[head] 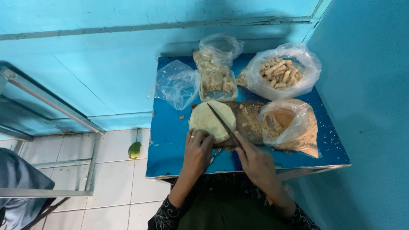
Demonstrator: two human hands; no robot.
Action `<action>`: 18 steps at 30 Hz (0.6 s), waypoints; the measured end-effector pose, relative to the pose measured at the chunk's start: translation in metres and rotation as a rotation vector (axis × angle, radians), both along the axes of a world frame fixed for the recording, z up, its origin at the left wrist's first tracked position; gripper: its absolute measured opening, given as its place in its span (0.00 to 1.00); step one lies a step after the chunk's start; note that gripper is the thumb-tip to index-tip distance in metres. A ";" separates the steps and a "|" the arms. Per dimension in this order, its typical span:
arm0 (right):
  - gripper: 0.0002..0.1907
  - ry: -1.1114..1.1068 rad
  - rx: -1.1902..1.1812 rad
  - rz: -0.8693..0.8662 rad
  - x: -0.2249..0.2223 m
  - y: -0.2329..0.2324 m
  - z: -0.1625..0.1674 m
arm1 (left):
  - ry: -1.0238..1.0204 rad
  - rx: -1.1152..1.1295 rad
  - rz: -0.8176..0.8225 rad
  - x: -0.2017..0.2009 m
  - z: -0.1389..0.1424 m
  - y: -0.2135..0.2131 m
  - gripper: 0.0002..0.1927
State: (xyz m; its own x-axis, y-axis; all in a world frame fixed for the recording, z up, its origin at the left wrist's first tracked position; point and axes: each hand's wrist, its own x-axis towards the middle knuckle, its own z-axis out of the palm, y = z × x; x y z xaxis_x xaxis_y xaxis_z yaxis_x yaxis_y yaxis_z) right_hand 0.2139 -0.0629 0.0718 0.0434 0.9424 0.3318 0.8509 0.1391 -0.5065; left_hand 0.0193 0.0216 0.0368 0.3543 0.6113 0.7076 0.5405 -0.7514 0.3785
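Observation:
A pale round slab of dough (213,118) lies on a dark wooden board (249,121) on a small blue table (170,149). My left hand (198,151), with a ring on one finger, rests its fingertips on the slab's near edge. My right hand (255,162) grips the handle of a long knife (222,123), whose blade lies diagonally across the slab. Brown crumbs cover the board to the right of the slab.
Plastic bags stand behind and beside the board: one of brown crumbs (289,123), one of short rolled sticks (283,72), one of pale pieces (215,76), one crumpled and empty (177,83). A green fruit (134,150) lies on the white tiled floor. Blue walls close in at the right and back.

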 end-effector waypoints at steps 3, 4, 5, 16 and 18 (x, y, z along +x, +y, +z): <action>0.25 0.026 0.228 0.092 -0.001 -0.002 -0.001 | -0.013 0.017 -0.012 0.001 0.003 -0.001 0.07; 0.26 -0.011 0.191 0.071 -0.002 -0.001 -0.002 | -0.016 0.022 -0.014 0.001 0.003 -0.001 0.07; 0.26 -0.047 0.155 0.049 -0.004 0.000 -0.003 | -0.015 0.021 -0.010 0.001 0.003 -0.002 0.07; 0.27 -0.058 0.020 0.045 -0.009 0.004 -0.011 | 0.038 0.029 0.010 -0.001 -0.001 -0.005 0.11; 0.27 -0.051 0.009 0.057 -0.010 0.005 -0.012 | 0.040 0.025 0.011 -0.001 -0.003 -0.005 0.10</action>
